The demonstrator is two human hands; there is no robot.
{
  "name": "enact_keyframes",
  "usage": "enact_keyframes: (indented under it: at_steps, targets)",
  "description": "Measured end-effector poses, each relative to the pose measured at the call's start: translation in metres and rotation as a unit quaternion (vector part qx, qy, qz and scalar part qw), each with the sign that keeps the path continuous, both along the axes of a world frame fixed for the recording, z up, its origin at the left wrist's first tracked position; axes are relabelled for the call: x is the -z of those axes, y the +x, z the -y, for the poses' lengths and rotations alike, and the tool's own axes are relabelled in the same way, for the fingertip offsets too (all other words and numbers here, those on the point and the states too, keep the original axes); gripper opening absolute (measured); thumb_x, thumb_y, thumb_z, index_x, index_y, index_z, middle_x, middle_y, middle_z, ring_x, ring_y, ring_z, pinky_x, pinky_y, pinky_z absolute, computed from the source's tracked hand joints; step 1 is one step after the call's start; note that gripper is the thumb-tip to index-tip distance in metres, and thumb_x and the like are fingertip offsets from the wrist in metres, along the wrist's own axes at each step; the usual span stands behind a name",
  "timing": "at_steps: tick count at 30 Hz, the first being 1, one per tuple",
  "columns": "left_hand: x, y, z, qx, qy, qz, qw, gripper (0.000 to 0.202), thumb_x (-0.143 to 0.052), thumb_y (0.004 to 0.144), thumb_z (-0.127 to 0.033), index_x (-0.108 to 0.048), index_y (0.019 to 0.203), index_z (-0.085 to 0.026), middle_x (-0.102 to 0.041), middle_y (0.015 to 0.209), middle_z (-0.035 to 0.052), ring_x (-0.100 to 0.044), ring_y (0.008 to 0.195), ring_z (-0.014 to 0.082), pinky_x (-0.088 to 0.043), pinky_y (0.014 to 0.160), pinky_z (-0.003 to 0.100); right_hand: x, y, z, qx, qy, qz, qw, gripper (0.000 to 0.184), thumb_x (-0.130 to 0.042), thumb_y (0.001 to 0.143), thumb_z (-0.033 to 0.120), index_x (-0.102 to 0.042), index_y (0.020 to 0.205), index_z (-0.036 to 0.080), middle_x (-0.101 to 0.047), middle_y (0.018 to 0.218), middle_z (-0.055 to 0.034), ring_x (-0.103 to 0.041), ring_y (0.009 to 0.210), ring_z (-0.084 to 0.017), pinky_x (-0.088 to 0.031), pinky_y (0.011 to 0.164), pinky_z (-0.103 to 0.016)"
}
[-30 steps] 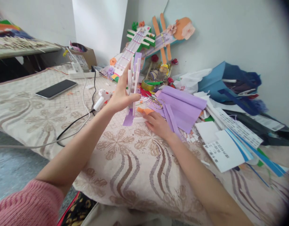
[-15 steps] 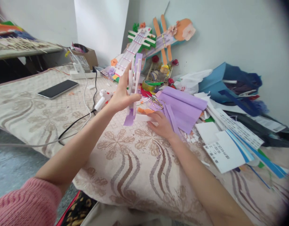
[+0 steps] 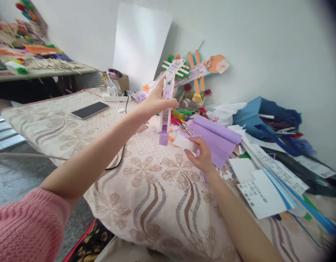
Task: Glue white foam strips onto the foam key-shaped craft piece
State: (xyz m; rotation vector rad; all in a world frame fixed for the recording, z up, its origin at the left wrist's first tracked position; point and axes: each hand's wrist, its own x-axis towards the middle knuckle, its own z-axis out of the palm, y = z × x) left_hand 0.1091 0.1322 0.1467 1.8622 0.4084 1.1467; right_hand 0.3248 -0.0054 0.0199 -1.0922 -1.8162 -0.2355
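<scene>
My left hand (image 3: 157, 102) is raised above the table and grips a tall white slatted foam frame (image 3: 167, 105) with purple paper along it, held upright. Its purple lower end hangs just over the patterned cloth. My right hand (image 3: 202, 154) is lifted a little off the table and holds a small white foam strip (image 3: 186, 142) between thumb and fingers, just right of the frame's bottom end. A folded purple paper sheet (image 3: 217, 140) lies right behind my right hand. Scissors (image 3: 186, 128) rest by that sheet.
A black phone (image 3: 89, 110) lies far left on the patterned tablecloth (image 3: 146, 189). A black cable (image 3: 117, 163) runs under my left arm. White printed sheets (image 3: 262, 187), blue material (image 3: 266, 116) and craft clutter crowd the right. A foam craft model (image 3: 195, 67) leans on the wall.
My right hand has come up off the table with the white foam strip in it. The view has swung left, and my left hand still holds the frame upright.
</scene>
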Motion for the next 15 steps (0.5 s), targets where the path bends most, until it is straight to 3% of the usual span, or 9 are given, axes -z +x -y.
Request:
enact_keyframes:
  at_steps: [8,15]
  targets:
    - [-0.029,0.004,0.003,-0.004,-0.034,0.010,0.999,0.053,-0.066,0.063,-0.012,-0.051,0.114,-0.019,-0.063,0.102,0.0058,-0.059,0.104,0.0290,-0.048,0.093,0.047,-0.039,-0.013,0.015,-0.016,-0.025,0.075,0.997,0.030,-0.067,0.086,0.029,-0.060,0.115,0.025,-0.071,0.100,-0.0078,-0.069,0.092,-0.026,-0.058,0.079,-0.042]
    - [-0.037,0.012,0.008,-0.005,-0.034,-0.016,0.999,0.048,-0.069,0.062,-0.016,-0.051,0.106,-0.020,-0.056,0.088,0.0030,-0.056,0.089,0.0244,-0.048,0.081,0.042,-0.058,-0.030,0.023,-0.033,0.009,0.202,0.979,0.036,-0.064,0.091,0.022,-0.060,0.126,0.025,-0.068,0.104,-0.0100,-0.068,0.095,-0.024,-0.060,0.081,-0.040]
